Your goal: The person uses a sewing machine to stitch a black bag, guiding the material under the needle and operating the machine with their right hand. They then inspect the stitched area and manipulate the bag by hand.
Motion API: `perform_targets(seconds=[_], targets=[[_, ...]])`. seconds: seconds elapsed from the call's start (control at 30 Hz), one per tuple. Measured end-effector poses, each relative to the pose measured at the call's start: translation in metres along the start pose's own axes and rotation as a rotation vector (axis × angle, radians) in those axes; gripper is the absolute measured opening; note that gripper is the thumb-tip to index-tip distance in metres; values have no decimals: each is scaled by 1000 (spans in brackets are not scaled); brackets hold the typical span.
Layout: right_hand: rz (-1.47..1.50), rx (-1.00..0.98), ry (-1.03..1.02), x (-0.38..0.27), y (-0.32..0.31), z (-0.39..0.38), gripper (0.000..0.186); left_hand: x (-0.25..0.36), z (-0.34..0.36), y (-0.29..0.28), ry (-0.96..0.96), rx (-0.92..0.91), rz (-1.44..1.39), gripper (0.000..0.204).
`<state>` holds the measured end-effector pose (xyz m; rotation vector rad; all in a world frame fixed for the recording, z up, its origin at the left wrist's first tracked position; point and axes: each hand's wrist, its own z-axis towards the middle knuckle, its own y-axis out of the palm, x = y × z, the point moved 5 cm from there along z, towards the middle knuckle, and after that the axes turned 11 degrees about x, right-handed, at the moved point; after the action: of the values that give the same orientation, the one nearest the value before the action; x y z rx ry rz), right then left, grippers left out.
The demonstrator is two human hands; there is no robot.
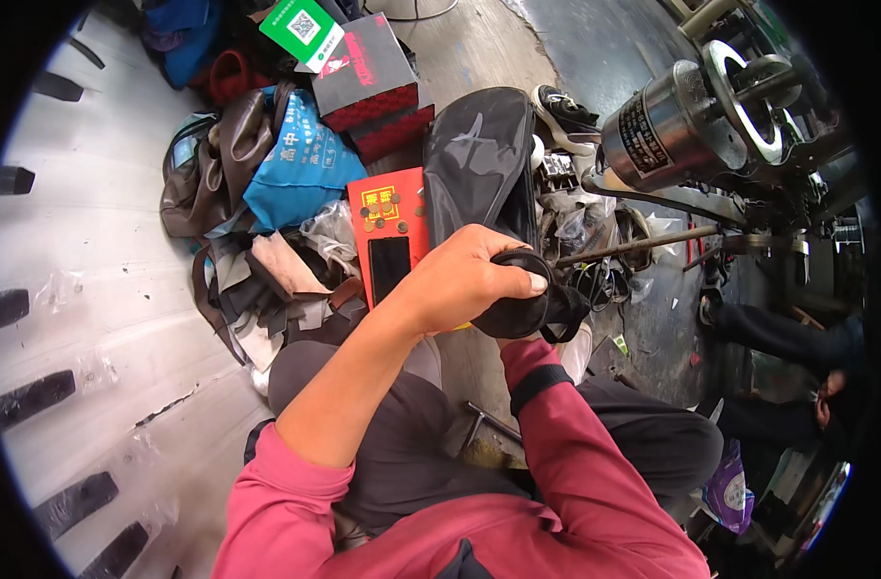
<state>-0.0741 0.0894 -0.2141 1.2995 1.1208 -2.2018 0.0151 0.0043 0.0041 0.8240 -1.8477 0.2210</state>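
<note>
My left hand (469, 278) is closed on a soft black item (517, 307) with a rounded end, its thumb pressed on top. Loose black folds or straps hang on the item's right side; its exact kind I cannot make out. From below, my right forearm reaches up to the same item. Only a sliver of my right hand (516, 341) shows at the wrist, and its fingers are hidden behind the black item. Just beyond my hands lies a long black bag (474, 145) with a grey emblem.
Left of the bag, a red board (416, 203) carries coins and a dark phone (391, 265). A blue bag (300, 174), leather scraps and a dark box (363, 72) lie farther left. At right stand a metal machine (672, 125), shoes (566, 114) and another person's legs (769, 333).
</note>
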Motion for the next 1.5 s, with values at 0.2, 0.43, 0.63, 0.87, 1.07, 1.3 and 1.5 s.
perform_targets(seconds=[0.2, 0.43, 0.63, 0.87, 1.07, 1.3, 1.5], targets=[[132, -17, 64, 8, -6, -6, 37, -6, 2, 7, -24, -123, 44, 22], [570, 11, 214, 7, -29, -20, 40, -7, 4, 11, 26, -138, -40, 22], [218, 343, 515, -47, -172, -67, 9, -4, 15, 23, 74, -128, 6, 27], [941, 746, 870, -125, -306, -97, 20, 32, -17, 73, 163, -188, -75, 33], [860, 434, 601, -212, -337, -102, 31, 38, -75, 152, 195, -212, 149, 24], [494, 193, 579, -227, -385, -130, 26, 15, -114, 244, 121, -500, 323, 19], [574, 202, 681, -214, -444, -179, 27, -16, -131, 313, -130, -722, 201, 25]])
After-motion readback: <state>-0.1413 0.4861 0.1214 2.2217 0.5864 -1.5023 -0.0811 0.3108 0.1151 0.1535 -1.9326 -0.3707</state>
